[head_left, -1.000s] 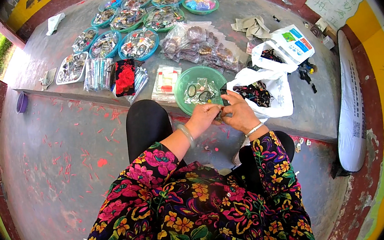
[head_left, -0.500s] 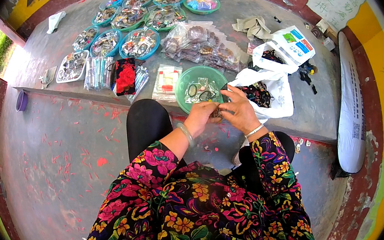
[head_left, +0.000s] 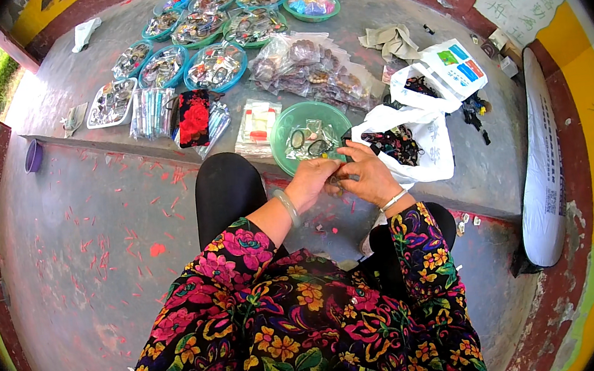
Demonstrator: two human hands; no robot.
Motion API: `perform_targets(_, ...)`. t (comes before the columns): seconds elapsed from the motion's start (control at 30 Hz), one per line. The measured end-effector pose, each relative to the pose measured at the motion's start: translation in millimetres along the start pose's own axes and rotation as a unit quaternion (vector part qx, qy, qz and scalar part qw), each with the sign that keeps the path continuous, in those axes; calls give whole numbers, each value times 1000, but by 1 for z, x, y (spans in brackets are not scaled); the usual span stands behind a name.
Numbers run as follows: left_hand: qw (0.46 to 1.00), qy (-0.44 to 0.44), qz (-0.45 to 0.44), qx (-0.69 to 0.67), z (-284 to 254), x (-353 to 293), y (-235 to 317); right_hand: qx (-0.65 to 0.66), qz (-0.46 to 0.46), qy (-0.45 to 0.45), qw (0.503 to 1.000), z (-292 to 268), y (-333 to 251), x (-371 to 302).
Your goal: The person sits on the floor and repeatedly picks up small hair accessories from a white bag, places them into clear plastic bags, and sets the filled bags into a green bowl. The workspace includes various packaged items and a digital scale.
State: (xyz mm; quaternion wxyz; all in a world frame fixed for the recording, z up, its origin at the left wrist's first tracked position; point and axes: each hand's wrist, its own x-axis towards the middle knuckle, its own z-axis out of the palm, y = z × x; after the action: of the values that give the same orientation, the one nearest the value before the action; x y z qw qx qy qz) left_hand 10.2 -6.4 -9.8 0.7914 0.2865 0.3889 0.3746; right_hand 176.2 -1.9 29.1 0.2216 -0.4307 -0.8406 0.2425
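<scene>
Now left hand [head_left: 313, 182] and right hand [head_left: 372, 179], grips pinched, share a small blurred item [head_left: 334, 185]; green basin [head_left: 281, 127], their eleven o'clock.

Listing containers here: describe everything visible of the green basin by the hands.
The green basin is round, rimmed, apparently plastic. It sits upright at the front of the grey ledge, left of a white bag, holding clear packets with dark loops. The left hand and right hand overlap its near rim; contact is unclear.

Both hands [head_left: 376, 181] pinch, held close together
</scene>
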Motion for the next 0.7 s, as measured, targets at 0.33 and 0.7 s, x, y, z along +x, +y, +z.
perform_targets(0.33, 999, -33, -2, 27, -3, 2, -6, 11, 14, -35, 999, 11, 14, -3)
perform_targets(0.7, 992, -115, 2, -49, -9, -7, 12, 68, 63, -2, 996, 2, 8, -4)
